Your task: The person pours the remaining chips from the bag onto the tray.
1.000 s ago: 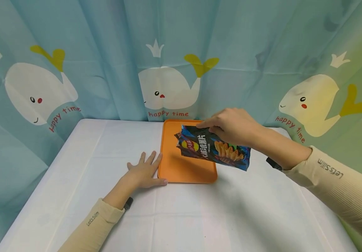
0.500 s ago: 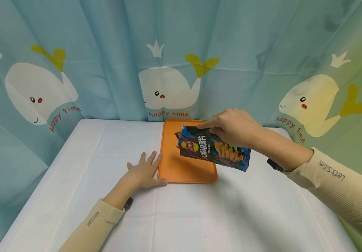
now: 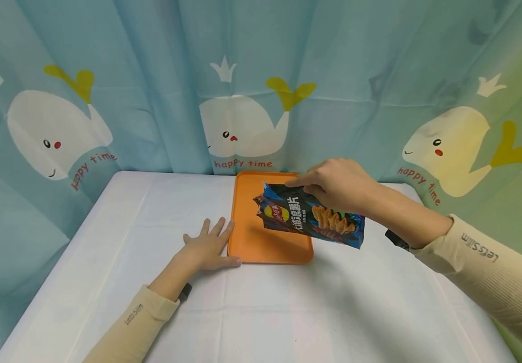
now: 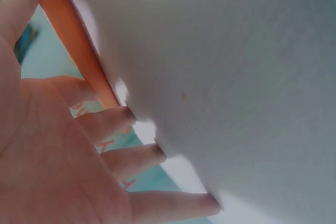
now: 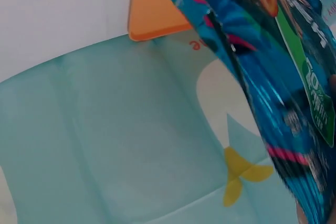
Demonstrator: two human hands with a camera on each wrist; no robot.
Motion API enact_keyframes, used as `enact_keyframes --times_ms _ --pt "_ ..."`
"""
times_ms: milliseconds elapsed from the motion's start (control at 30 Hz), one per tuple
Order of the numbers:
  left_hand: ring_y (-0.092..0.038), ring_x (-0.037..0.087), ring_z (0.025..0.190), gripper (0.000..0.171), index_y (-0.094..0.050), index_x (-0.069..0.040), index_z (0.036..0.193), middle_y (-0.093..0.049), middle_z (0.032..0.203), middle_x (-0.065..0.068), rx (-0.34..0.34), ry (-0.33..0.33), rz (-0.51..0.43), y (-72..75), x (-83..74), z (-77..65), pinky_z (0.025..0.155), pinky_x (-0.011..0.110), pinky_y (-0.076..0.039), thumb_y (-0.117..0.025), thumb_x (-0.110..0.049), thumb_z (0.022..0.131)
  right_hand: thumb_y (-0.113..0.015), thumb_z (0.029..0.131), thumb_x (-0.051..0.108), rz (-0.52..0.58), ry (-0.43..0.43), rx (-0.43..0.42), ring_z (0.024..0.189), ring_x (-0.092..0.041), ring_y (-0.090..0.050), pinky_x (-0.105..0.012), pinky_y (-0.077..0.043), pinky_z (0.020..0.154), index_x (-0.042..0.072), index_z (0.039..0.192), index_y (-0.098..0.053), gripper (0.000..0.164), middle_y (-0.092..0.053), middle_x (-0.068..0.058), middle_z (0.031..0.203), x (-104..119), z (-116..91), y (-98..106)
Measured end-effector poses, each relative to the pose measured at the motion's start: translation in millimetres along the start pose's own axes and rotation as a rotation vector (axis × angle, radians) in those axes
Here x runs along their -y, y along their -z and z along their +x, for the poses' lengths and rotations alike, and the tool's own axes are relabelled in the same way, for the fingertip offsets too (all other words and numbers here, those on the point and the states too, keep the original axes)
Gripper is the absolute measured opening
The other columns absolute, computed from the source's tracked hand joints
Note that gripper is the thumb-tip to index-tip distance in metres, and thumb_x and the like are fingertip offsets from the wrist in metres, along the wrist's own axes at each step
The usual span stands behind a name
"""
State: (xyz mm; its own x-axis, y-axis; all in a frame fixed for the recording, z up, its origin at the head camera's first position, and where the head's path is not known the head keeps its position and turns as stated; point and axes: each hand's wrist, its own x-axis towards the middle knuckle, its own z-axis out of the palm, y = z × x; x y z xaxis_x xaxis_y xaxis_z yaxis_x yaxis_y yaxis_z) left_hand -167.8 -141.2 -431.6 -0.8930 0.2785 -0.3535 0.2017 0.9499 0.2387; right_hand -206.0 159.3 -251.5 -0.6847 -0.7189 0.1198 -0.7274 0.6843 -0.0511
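Note:
My right hand grips a dark blue and black chip bag by its upper edge. The bag hangs tilted above the orange tray, its ragged, torn-looking end pointing left over it. Wavy chips are pictured on its front; in the right wrist view the shiny blue side of the bag fills the right. My left hand rests on the table with fingers spread, fingertips and thumb right at the tray's left edge. From the left wrist view, the palm shows beside the tray's orange side.
A white cloth covers the table. Behind the table hangs a light blue curtain printed with whales. The tray stands close to the table's back edge. Dark wrist bands show at both cuffs.
The chip bag and my right hand have shifted very slightly to the right and down. My left hand and the tray have kept their places.

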Motion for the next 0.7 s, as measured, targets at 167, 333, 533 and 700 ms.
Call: enact_keyframes --times_ms 167,333,533,700 --pt "-0.007 0.050 0.150 0.108 -0.015 -0.020 0.162 -0.011 0.168 0.012 0.006 -0.002 -0.001 0.3 -0.6 -0.9 0.097 0.087 -0.016 -0.062 -0.074 0.081 -0.065 0.096 0.010 0.001 0.026 -0.004 0.045 -0.008 -0.039 -0.025 -0.027 0.042 0.031 0.125 -0.072 0.037 -0.076 0.003 0.097 -1.4 -0.9 -4.0" --pt "-0.007 0.051 0.150 0.108 -0.016 -0.020 0.162 -0.012 0.167 0.013 0.007 -0.005 0.001 0.1 -0.9 -0.8 0.096 0.087 -0.017 -0.062 -0.075 0.081 -0.066 0.095 0.008 -0.018 0.034 -0.008 0.046 -0.008 -0.039 -0.025 -0.027 0.042 0.031 0.124 -0.072 0.037 -0.073 0.004 0.087 -1.0 -2.3 -4.0" --pt "-0.007 0.051 0.150 0.108 -0.016 -0.019 0.162 -0.012 0.167 0.013 0.006 -0.007 0.003 0.9 -1.0 -0.3 0.096 0.087 -0.017 -0.063 -0.074 0.081 -0.065 0.095 0.008 -0.034 0.030 0.008 0.047 -0.009 -0.040 -0.026 -0.028 0.043 0.031 0.124 -0.072 0.037 -0.070 0.005 0.080 0.9 -1.5 1.7" --pt "-0.006 0.051 0.150 0.108 -0.016 -0.019 0.162 -0.012 0.167 0.013 0.002 -0.007 0.003 0.6 -0.5 0.5 0.097 0.087 -0.017 -0.061 -0.075 0.081 -0.065 0.096 0.008 -0.045 0.037 0.009 0.047 -0.010 -0.040 -0.026 -0.027 0.042 0.031 0.124 -0.072 0.037 -0.071 0.004 0.083 1.7 0.1 4.1"
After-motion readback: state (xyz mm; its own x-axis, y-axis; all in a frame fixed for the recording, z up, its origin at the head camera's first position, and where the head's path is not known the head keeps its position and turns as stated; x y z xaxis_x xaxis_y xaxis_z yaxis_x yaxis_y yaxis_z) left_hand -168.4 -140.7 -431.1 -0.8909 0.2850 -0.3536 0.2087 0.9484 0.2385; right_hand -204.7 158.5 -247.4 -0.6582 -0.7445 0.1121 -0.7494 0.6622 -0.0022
